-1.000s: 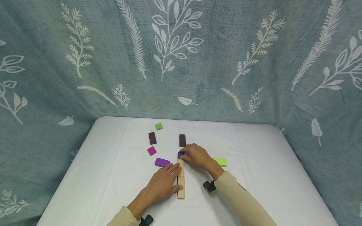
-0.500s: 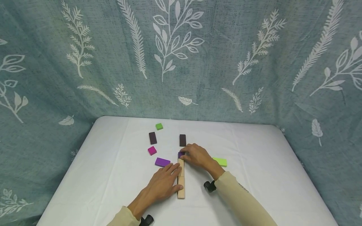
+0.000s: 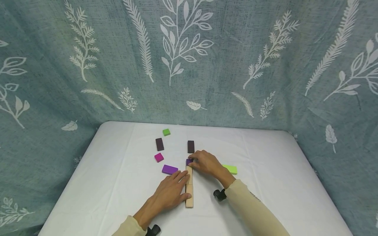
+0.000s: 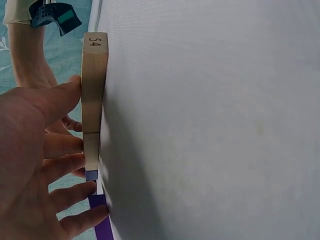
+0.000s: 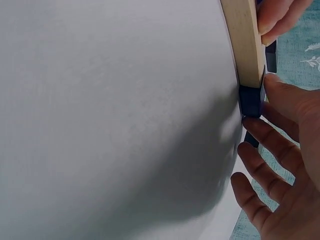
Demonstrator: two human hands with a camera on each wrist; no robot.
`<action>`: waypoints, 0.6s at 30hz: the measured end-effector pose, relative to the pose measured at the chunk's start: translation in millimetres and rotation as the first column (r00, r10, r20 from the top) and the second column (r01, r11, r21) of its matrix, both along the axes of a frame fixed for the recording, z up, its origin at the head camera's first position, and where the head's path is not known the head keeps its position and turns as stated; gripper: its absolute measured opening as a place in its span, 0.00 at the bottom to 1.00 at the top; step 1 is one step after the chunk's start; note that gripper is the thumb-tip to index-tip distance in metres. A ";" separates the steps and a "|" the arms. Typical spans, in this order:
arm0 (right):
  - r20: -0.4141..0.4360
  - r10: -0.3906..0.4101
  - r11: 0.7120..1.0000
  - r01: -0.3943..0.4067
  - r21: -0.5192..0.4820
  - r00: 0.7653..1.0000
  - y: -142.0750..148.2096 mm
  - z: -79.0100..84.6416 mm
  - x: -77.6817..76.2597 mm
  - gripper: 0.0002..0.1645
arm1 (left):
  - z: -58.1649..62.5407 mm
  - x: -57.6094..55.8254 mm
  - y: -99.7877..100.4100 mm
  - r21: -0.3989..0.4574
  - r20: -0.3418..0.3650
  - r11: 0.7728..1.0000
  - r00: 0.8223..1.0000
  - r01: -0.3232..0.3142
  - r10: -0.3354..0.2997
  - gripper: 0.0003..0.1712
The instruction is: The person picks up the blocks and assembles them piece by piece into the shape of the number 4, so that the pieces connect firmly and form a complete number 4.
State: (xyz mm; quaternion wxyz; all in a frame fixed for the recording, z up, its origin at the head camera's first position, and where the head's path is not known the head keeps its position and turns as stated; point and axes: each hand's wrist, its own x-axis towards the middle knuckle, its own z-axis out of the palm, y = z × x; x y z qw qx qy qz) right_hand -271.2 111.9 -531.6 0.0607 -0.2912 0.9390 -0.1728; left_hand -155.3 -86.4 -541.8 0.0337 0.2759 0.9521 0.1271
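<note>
Two pale wooden blocks lie end to end in a row, a near block [image 3: 189, 203] and a far block [image 3: 190, 180]. In the left wrist view the near one bears "54" on its end. At the row's far end a small dark purple block [image 3: 188, 161] continues the line. My right hand [image 3: 208, 164] pinches it between thumb and index finger; its other fingers are spread in the right wrist view. My left hand [image 3: 169, 193] rests against the wooden blocks with extended fingers and thumb. Its little finger lies by a brighter purple block [image 3: 169, 169].
Beyond the row lies a black block [image 3: 190, 146], with another dark block [image 3: 159, 144] to its left. A magenta block [image 3: 158, 157] and a green block [image 3: 166, 132] lie on the left. A lime block [image 3: 230, 169] is partly behind my right wrist. Patterned curtain [image 3: 221, 108] surrounds the white table [image 3: 265, 154].
</note>
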 end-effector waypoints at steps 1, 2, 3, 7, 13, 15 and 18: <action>0.003 -0.008 1.000 0.008 -0.003 1.000 0.8 -0.3 0.1 0.22 | 0.0 0.1 0.2 -0.001 0.001 1.000 1.000 0.000 0.000 0.40; 0.003 -0.012 1.000 0.012 -0.004 1.000 1.7 -0.6 0.1 0.22 | 0.1 0.2 0.4 -0.002 0.003 1.000 1.000 -0.003 0.003 0.39; 0.005 -0.018 1.000 0.018 -0.013 1.000 2.7 -0.4 0.3 0.21 | -0.2 0.1 0.6 -0.002 0.005 1.000 1.000 -0.004 0.004 0.39; 0.009 -0.035 0.999 0.035 -0.036 0.999 8.5 1.0 1.3 0.21 | -0.7 0.0 1.5 -0.007 0.009 1.000 1.000 -0.008 0.008 0.40; -0.014 -0.045 0.998 0.044 -0.049 0.999 22.0 4.3 4.0 0.22 | -1.7 -0.9 1.5 -0.006 0.009 1.000 1.000 -0.002 0.002 0.40; -0.024 -0.047 0.998 0.045 -0.050 0.999 26.6 4.0 5.0 0.23 | -1.5 -0.8 1.2 -0.005 0.009 1.000 1.000 0.000 0.000 0.40; -0.028 -0.054 0.997 0.052 -0.048 0.998 33.8 3.8 8.3 0.24 | -1.7 -0.4 1.0 -0.002 0.009 1.000 1.000 0.000 0.000 0.40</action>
